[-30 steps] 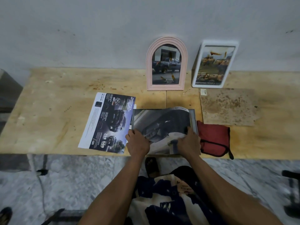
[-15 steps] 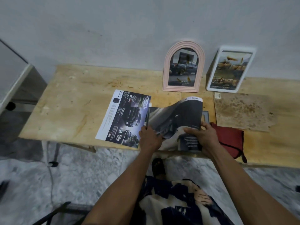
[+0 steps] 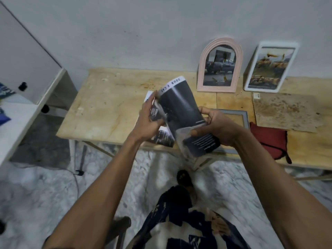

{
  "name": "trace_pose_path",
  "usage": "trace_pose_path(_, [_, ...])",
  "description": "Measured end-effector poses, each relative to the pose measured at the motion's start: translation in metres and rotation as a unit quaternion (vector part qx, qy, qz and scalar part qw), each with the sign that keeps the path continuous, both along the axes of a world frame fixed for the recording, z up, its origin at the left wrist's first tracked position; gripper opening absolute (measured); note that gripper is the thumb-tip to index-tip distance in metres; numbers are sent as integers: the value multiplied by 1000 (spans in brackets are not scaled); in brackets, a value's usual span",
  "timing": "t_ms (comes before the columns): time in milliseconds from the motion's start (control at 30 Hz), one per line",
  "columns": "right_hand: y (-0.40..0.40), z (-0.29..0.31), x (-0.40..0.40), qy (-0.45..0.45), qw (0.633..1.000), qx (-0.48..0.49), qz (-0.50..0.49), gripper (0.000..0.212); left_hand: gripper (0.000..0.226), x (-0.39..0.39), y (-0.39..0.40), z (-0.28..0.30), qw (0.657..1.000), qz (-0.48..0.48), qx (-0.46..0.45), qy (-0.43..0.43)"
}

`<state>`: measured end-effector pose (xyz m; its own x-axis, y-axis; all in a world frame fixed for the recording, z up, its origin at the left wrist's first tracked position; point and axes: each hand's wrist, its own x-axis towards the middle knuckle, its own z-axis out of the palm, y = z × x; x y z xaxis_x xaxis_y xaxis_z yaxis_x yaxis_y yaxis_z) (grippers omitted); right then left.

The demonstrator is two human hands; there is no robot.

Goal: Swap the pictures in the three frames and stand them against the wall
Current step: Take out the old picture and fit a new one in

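Both hands hold a dark printed picture sheet (image 3: 179, 108) lifted above the wooden table (image 3: 111, 112). My left hand (image 3: 149, 121) grips its left edge, and my right hand (image 3: 215, 128) pinches its lower right part. Under my right hand a grey rectangular frame (image 3: 244, 115) lies flat on the table, partly hidden. A pink arched frame (image 3: 220, 65) with a truck picture leans on the wall. To its right stands a white frame (image 3: 271, 67) with a yellowish picture. Another printed sheet (image 3: 163, 139) lies on the table below my left hand, mostly covered.
A red cloth pouch (image 3: 269, 139) lies at the table's front edge on the right. A stained brown board (image 3: 285, 112) rests behind it. A white cabinet and shelf (image 3: 27, 97) stand to the left. Marble floor and my patterned clothing (image 3: 179, 227) are below.
The dark sheet has been lifted off the grey frame and raised into the air in both hands. The frame now lies exposed. The view has shifted left.
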<state>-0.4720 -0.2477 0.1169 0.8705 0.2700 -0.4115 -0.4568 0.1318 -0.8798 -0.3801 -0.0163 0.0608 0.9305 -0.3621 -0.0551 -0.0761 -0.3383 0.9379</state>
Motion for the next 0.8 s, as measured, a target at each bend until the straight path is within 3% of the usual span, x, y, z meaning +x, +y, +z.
trace_pose_path(100, [23, 2, -4, 1, 1000, -5, 23, 69, 61, -3, 44, 7, 996, -3, 88, -11])
trace_pose_path(200, [37, -1, 3, 6, 1000, 1, 5, 69, 15, -8, 84, 18, 997, 2, 82, -8])
trace_pose_path(300, [47, -16, 14, 32, 998, 35, -51, 73, 28, -15, 121, 21, 997, 40, 55, 31])
trace_pose_path(400, [63, -35, 25, 49, 987, 84, -128, 68, 5, -19, 153, 19, 992, 117, -4, 52])
trace_pose_path(467, [85, -45, 32, 64, 986, 84, -127, 50, 6, -17, 168, 12, 982, 160, -51, 81])
trace_pose_path(600, [146, -68, 47, 52, 990, -17, -126, 30, 12, 6, 193, -17, 960, 245, -52, 126])
trace_pose_path(800, [211, -107, 91, 22, 949, -225, -220, 32, 28, 62, 223, -54, 943, 274, 32, 184])
